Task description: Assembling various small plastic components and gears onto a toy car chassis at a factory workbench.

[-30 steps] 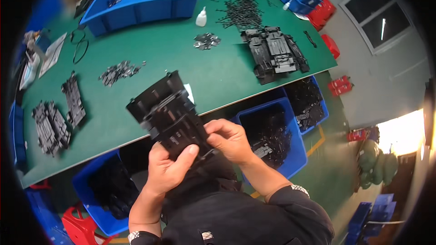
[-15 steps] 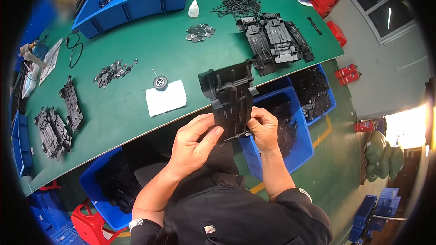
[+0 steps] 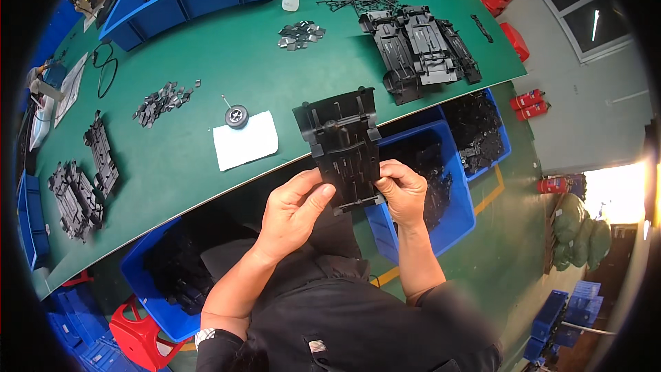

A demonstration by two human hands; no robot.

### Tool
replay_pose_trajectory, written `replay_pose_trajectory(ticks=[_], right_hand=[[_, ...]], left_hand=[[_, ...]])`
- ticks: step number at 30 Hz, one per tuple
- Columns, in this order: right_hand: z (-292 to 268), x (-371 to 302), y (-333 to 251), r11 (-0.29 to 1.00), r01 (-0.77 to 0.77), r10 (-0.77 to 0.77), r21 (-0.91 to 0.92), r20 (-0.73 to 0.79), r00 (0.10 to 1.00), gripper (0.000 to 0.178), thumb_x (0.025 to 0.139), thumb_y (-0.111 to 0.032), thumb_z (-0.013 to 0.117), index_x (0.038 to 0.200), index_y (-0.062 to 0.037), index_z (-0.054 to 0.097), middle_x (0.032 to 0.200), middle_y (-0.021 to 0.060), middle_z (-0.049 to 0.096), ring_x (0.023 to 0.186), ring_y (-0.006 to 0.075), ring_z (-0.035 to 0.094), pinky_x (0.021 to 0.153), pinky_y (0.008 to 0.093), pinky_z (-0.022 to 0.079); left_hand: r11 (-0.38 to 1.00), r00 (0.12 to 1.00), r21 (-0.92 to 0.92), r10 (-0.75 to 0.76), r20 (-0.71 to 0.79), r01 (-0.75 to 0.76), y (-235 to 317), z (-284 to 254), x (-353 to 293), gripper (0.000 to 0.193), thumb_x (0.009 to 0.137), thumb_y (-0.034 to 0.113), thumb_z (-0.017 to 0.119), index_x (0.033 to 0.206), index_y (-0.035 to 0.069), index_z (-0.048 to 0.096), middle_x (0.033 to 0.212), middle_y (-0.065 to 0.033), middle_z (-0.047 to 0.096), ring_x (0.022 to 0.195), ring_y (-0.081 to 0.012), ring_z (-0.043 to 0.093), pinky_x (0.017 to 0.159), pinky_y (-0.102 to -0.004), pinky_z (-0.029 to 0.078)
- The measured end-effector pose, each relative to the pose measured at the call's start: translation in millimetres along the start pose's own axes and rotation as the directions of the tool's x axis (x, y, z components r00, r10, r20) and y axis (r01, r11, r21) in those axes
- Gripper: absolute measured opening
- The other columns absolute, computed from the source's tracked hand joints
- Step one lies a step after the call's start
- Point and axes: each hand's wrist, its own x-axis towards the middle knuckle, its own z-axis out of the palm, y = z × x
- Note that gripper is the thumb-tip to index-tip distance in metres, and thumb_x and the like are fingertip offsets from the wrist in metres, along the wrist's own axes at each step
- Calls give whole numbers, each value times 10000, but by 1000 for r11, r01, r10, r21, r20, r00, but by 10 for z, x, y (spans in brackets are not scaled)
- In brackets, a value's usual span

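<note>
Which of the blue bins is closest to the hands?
The blue bin full of black parts, under the table edge just beside the right hand. The other blue bins sit farther off, on the green table or lower left.

Black plastic part (image 3: 344, 148) lower edge hidden behind fingers (image 3: 313, 200), blue bin (image 3: 165, 303) partly under table (image 3: 206, 55)
</note>
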Motion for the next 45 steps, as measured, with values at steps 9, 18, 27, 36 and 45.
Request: replay_pose_trajectory(ticks=[9, 18, 27, 36, 45], right_hand=[[-52, 19, -31, 994, 36, -42, -102, -53, 998, 131, 794, 14, 719, 916, 15, 672, 893, 68, 645, 752, 85, 554, 650, 192, 443], [7, 194, -208, 935, -241, 302, 260, -230, 925, 153, 867, -18, 654, 1011, 28, 628, 883, 50, 663, 759, 75, 614, 701, 207, 511], [48, 471, -205, 900, -284, 365, 330, -215, 906, 132, 880, -29, 635, 997, 29, 622, 871, 68, 665, 746, 99, 632, 697, 232, 530], [-139, 1050, 78, 934, -292, 331, 208, -188, 925, 179, 855, -57, 682, 1016, 15, 652, 888, 27, 661, 769, 74, 597, 713, 201, 484], [-375, 1356, -160, 969, -211, 234, 132, -199, 952, 185, 840, -65, 701, 1007, 7, 664, 864, 2, 658, 738, 54, 579, 675, 186, 464]], left_hand=[[1000, 999, -19, -11, -45, 10, 1, 35, 30, 370, 924, 65, 583, 1279, -19, 521, 1135, -63, 599, 1064, -119, 552, 914, -255, 445], [989, 986, 109, 111, -121, -98, 249, -289, -179, 356, 865, -62, 591, 1217, -31, 544, 1211, -120, 560, 1107, -194, 582, 960, -298, 454], [959, 841, 249, 244, -483, -136, 330, -975, -365, 266, 925, 20, 554, 1185, -31, 554, 1150, -114, 611, 1003, -184, 615, 916, -308, 481], [915, 727, 399, 311, -612, -56, 214, -1679, -273, 284, 925, 52, 578, 1190, -46, 550, 1135, -97, 607, 961, -119, 583, 840, -237, 469], [918, 719, 396, 281, -636, -8, 165, -1701, -264, 276, 930, 61, 571, 1180, -54, 546, 1127, -99, 603, 972, -123, 583, 867, -242, 464]])
